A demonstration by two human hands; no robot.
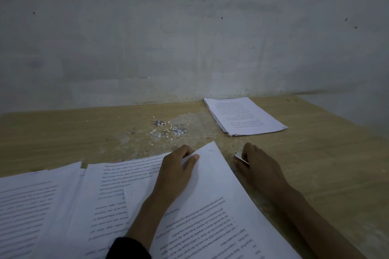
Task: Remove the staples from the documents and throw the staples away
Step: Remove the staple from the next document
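A stapled document (210, 195) lies in front of me on the wooden table, its printed text upside down to me. A small staple (210, 150) sits near its far corner. My left hand (177, 172) pinches that corner, thumb on top and fingers beneath. To the right of the document, my right hand (257, 166) rests on the table, closed around a small metal tool (241, 159) whose shiny end sticks out toward the paper. A scatter of removed staples and paper bits (168, 129) lies on the table beyond my hands.
A neat stack of printed pages (244, 118) lies at the back right near the wall. More loose printed documents (42, 206) spread over the table's near left. A grey wall (189, 38) closes the far side. The table's right edge (345, 120) runs diagonally.
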